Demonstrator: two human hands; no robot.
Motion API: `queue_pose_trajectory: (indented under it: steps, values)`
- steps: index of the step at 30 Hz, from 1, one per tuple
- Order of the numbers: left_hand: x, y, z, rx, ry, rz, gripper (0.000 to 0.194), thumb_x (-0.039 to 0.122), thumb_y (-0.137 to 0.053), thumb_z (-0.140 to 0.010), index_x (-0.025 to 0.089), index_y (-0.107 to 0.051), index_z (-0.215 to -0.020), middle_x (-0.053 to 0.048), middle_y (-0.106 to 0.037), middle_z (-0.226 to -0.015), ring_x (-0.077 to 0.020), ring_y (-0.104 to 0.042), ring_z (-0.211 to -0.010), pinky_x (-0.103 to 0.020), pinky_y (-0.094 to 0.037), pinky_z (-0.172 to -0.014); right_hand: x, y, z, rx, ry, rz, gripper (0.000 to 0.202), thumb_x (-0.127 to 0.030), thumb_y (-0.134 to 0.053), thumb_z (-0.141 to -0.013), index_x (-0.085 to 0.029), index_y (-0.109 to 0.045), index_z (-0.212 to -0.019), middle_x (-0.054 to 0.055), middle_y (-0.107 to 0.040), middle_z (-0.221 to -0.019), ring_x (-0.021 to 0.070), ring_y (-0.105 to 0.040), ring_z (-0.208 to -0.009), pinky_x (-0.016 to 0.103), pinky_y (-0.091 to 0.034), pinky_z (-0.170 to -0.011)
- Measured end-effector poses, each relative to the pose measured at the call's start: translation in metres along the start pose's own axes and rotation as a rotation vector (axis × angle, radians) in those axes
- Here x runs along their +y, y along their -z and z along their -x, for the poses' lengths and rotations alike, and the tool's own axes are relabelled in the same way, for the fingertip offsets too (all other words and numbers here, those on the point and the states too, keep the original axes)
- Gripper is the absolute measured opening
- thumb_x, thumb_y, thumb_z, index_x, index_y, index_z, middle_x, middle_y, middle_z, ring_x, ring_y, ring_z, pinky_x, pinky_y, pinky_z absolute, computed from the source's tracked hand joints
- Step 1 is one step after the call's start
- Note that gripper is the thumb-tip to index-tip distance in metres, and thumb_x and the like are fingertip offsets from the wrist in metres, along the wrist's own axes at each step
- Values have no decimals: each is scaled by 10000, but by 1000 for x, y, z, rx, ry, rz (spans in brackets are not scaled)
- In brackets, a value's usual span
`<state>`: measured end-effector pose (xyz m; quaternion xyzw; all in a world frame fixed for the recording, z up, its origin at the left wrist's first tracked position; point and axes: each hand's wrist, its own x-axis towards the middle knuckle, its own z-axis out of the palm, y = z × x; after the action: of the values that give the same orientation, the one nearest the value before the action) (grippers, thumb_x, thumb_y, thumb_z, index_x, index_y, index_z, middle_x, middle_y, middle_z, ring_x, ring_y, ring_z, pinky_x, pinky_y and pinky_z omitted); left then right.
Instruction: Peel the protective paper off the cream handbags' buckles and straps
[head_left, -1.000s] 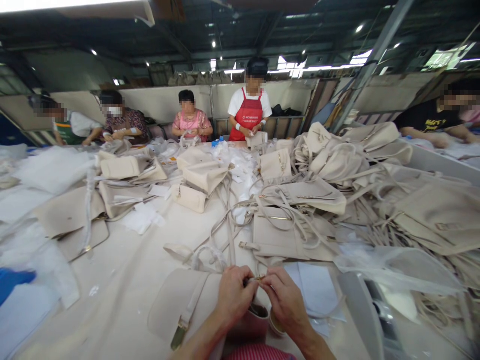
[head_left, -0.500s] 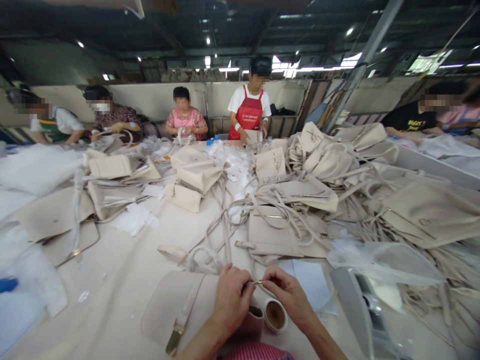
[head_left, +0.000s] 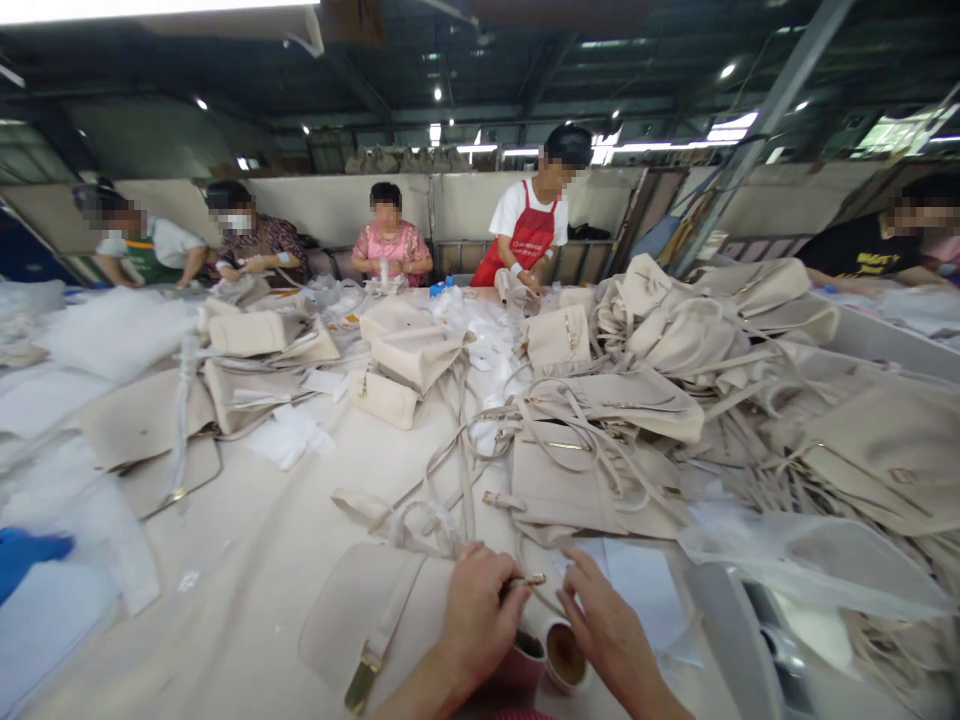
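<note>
My left hand [head_left: 480,615] pinches a thin beige strap with a small gold metal fitting [head_left: 532,580] between thumb and fingers. To its right, my right hand [head_left: 604,625] has its fingers apart, close to the loose strap; whether a fingertip touches it I cannot tell. Under my left hand lies a beige handbag [head_left: 352,600] with a rounded flap and a gold clasp [head_left: 364,680] on its flap strap. Between my wrists stands a white-rimmed roll with a brown inside [head_left: 566,655]. Beside it, a second round opening is partly hidden by my left hand.
Several beige bags [head_left: 592,490] with tangled straps are heaped ahead and right. White paper [head_left: 645,580] lies beyond my right hand, clear plastic [head_left: 810,560] at the right. More bags [head_left: 150,420] and white wrapping are on the left. Several co-workers, one in a red apron [head_left: 529,235], work across the table.
My right hand has let go of the gold fitting and moved right, its fingers spreading. My left hand keeps its pinch. The view has shifted, and the co-worker in red leans over more.
</note>
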<state>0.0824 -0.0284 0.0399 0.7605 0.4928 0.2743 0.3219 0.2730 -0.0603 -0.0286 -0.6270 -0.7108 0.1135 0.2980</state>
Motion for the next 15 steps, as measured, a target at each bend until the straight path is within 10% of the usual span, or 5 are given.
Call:
queue_pose_trajectory:
  steps: [3, 9, 15]
  values:
    - [2, -9, 8, -19, -57, -12, 76, 141, -612, -784, 196, -639, -737, -42, -663, -756, -202, -592, -815, -441, -344, -1026, -16, 11, -35, 13, -102, -261, 314, -322, -403, -901, -216, -633, -1088, 122, -654, -1201, 241, -632, -1063, 391, -502, -884]
    - [0, -23, 16, -120, -87, 58, 208, 171, -559, -803, 199, -725, -927, -105, -733, -967, -277, -641, -942, -402, -491, -869, -117, 2, -100, -426, -34, -408, 260, -271, -630, -765, -185, -662, -1009, 66, -707, -887, 218, -623, -815, 314, -452, -737]
    - [-10, 61, 46, -256, -214, 140, 300, 327, -627, -803, 312, -711, -1091, -37, -731, -1076, -270, -670, -975, -362, -549, -895, -161, -2, -123, -493, 54, -427, 161, -173, -706, -721, -210, -706, -877, -51, -616, -698, 122, -536, -659, 200, -374, -595]
